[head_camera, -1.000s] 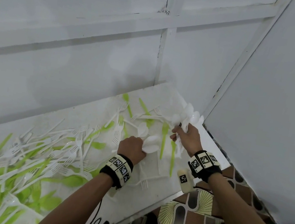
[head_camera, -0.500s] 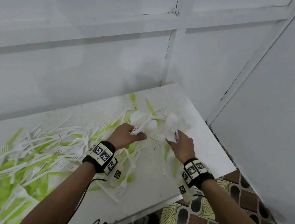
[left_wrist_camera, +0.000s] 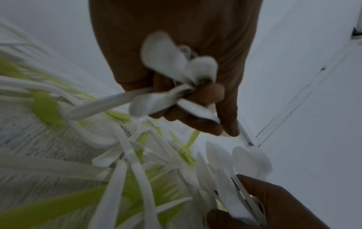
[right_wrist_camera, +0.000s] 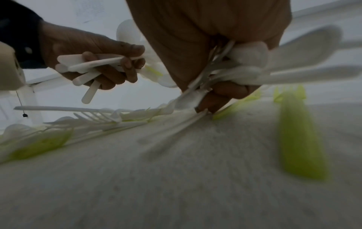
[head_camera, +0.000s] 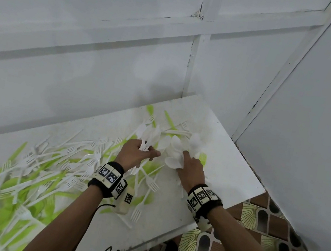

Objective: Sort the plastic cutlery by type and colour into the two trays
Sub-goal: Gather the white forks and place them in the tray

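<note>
My left hand [head_camera: 146, 152] grips a bundle of white plastic spoons [head_camera: 151, 136], bowls pointing away; the right wrist view shows their handles [right_wrist_camera: 88, 65] sticking out of the left hand [right_wrist_camera: 109, 62]. Close beside it my right hand [head_camera: 186, 165] grips another bunch of white spoons [head_camera: 172, 162], low over the table. The right wrist view shows the right hand [right_wrist_camera: 225, 86] almost touching the surface. In the left wrist view the left hand [left_wrist_camera: 195, 100] holds spoons [left_wrist_camera: 166, 57] above the right hand [left_wrist_camera: 254, 206]. No tray is in view.
White forks [head_camera: 79, 154] and green cutlery [head_camera: 23, 186] lie in a thick heap across the white table [head_camera: 229, 172], densest at the left. Walls close in behind and on the right. The table's front edge [head_camera: 162, 237] borders a patterned tile floor [head_camera: 254, 216].
My right hand has come down and left from the table's far corner towards my left hand. My left hand, which held one spoon, now holds a bundle. The two hands are closer together.
</note>
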